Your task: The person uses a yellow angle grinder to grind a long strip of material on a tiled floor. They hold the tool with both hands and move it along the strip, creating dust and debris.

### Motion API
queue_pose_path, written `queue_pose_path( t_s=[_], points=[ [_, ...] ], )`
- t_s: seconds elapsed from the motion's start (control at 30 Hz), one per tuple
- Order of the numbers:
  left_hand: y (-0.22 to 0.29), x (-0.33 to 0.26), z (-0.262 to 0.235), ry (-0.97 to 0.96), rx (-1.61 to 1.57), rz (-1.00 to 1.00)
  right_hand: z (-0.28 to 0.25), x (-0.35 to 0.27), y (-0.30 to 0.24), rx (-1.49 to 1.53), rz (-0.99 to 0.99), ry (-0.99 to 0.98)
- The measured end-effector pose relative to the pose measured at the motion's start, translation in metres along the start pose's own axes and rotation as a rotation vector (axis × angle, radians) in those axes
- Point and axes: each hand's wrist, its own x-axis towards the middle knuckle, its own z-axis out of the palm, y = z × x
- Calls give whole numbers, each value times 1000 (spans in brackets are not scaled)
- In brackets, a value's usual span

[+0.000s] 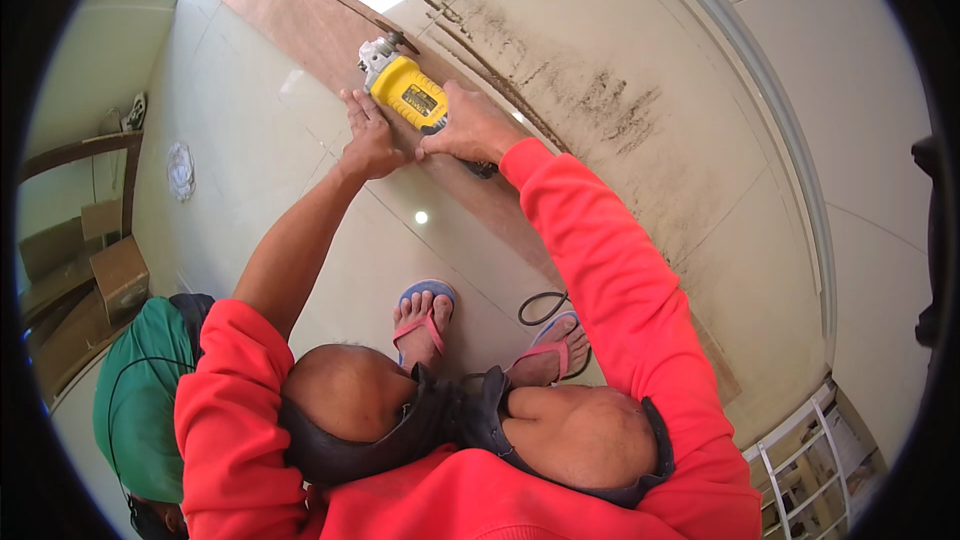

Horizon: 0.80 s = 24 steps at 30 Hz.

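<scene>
A yellow angle grinder (412, 92) with a grey metal head lies along a long brown wooden board (270, 5). My right hand (475, 127) is closed around the rear of its body, by the black end. The head points away from me, with a disc or guard near the board's right edge; the disc's details are too small to tell. My left hand (368, 143) rests beside the grinder at the board's left edge, fingers stretched forward and holding nothing. Part of the grinder's rear is hidden by my right hand.
Dark sawdust (620, 105) is scattered on the tiled floor right of the board. A black cable (535, 308) loops near my sandalled feet. A person in green (145, 400) is close at my left. Further off are a cardboard box (120, 275) and a white ladder (805, 460).
</scene>
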Motion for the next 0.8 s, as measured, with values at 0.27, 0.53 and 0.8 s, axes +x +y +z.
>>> queue_pose_path(
  t_s=[0.27,0.53,0.8],
  points=[
    [-3,5,2,3,52,2,-2,-3,-2,18,12,-3],
    [-2,5,-3,-13,48,-24,-3,-5,-2,13,6,3],
    [1,5,-5,-34,100,-48,-4,-5,-3,1,15,-8]
  ],
)
